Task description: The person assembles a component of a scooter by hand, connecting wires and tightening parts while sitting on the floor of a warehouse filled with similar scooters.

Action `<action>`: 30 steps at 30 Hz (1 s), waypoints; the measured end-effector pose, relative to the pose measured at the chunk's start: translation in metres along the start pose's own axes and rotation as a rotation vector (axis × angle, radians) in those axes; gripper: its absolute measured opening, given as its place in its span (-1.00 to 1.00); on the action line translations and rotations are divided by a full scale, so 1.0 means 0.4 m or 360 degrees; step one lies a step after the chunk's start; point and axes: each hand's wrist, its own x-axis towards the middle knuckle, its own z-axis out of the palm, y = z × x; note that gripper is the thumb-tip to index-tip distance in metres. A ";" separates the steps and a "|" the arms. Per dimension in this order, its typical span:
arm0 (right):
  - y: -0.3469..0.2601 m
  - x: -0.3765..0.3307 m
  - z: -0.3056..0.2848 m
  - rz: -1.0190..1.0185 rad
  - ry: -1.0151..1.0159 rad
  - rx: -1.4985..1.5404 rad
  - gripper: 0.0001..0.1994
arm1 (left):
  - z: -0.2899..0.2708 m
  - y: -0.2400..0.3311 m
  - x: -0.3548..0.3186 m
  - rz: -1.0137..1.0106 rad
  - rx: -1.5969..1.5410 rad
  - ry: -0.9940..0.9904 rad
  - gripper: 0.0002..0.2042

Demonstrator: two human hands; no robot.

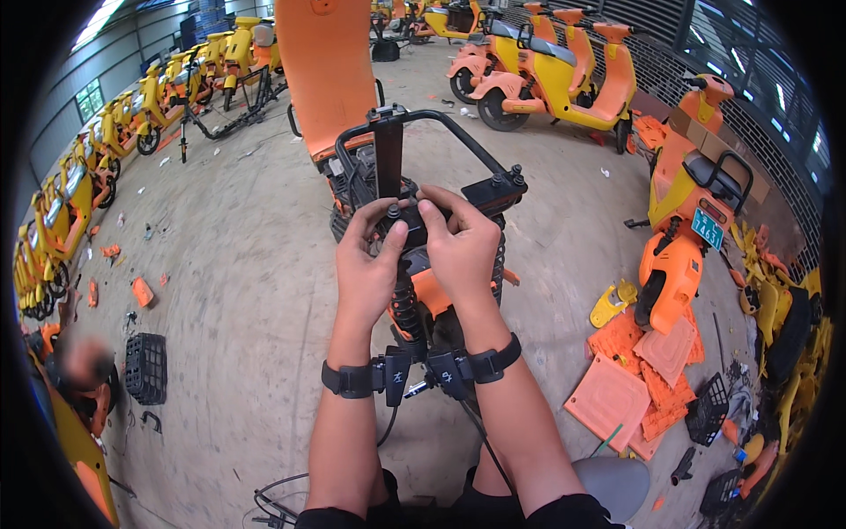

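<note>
Both hands, left hand [366, 264] and right hand [460, 247], are closing their fingertips on a small black part [411, 231] atop the stripped orange scooter frame [423, 291]. Steady thumb pressure is probably keeping it aligned.

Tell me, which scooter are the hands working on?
The stripped orange scooter straight ahead: left hand and right hand grip its black part. The other scooters stand untouched.

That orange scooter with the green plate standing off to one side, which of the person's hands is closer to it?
The right hand. It grips the black part on the side toward the orange scooter, though well apart from it. The left hand sits beyond it, on the part's far side.
</note>
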 end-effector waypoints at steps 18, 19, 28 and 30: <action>-0.007 -0.009 0.012 -0.0156 -0.0061 -0.0099 -0.73 | -0.024 -0.011 0.002 0.0016 0.0057 -0.0008 -0.69; -0.017 -0.004 0.016 -0.0251 0.0008 -0.0025 -0.73 | -0.022 -0.005 0.001 -0.0013 0.0003 0.0017 -0.68; 0.043 0.002 0.080 -0.0518 0.0313 0.0106 -0.85 | -0.108 -0.113 0.063 0.0022 0.0365 0.0086 -0.65; 0.062 0.000 0.087 -0.0427 0.0266 -0.0063 -0.88 | -0.116 -0.107 0.093 -0.0089 0.0691 0.0178 -0.61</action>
